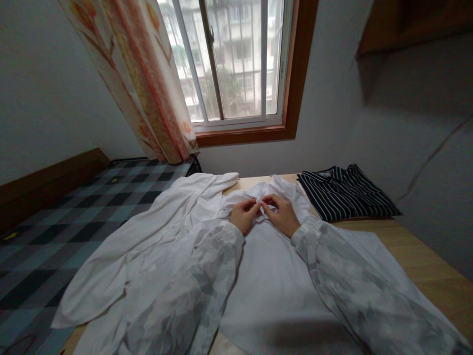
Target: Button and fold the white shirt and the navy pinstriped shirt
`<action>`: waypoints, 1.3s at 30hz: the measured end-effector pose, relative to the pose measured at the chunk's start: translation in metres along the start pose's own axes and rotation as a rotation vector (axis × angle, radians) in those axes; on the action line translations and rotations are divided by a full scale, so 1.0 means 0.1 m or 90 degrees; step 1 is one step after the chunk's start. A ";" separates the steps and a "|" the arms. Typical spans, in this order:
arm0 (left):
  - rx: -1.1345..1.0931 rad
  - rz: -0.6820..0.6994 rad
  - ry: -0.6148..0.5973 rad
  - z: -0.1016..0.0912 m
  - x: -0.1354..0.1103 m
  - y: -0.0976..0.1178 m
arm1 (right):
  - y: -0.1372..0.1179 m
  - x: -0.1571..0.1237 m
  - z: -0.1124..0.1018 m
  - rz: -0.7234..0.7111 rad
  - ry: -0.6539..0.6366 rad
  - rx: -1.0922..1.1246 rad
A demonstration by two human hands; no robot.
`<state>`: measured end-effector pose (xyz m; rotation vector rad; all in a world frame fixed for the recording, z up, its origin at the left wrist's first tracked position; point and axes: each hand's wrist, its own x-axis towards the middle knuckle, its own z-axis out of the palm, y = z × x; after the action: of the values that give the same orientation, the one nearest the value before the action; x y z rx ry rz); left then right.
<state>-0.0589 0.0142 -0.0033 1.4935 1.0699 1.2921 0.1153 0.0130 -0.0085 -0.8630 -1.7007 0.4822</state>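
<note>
A white shirt (273, 276) lies spread over the wooden table, its collar end bunched up at the far side. My left hand (244, 215) pinches the cloth near the collar with thumb and fingertips. Close against it on the right, my right hand (281, 215) pinches the same spot, and the fingertips of both nearly meet. Whatever small part sits between the fingertips is too small to make out. Another white garment (162, 231) lies loosely on the left, partly covered by my left sleeve.
A folded black-and-white striped shirt (347, 193) rests at the back right of the wooden table (424, 251). On the left is a bed with a checked cover (92, 207). Behind stand a window (240, 64) and a flowered curtain (136, 79); a wooden shelf (417, 27) juts out at upper right.
</note>
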 end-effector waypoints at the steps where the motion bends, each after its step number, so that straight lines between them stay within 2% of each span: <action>1: -0.005 0.001 -0.001 0.00 0.00 0.01 | 0.01 0.00 0.00 0.002 0.003 0.004; 10: -0.007 0.001 0.015 0.00 -0.01 0.01 | 0.00 -0.01 -0.01 -0.030 0.015 -0.063; 18: -0.011 0.005 -0.021 -0.07 0.05 -0.02 | -0.02 -0.03 -0.01 -0.042 0.017 -0.150; 28: -0.051 -0.024 -0.034 -0.07 0.04 0.03 | 0.03 -0.04 0.00 -0.054 0.022 -0.127; 35: -0.016 -0.015 -0.046 -0.07 0.07 -0.03 | 0.01 -0.03 -0.01 -0.061 0.002 -0.137; 39: -0.027 -0.020 -0.029 -0.07 0.10 -0.07 | -0.01 -0.04 0.00 -0.065 -0.024 -0.139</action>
<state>-0.0652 0.0257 -0.0072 1.4620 1.0272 1.2463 0.1156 0.0092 -0.0100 -0.9208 -1.8454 0.2476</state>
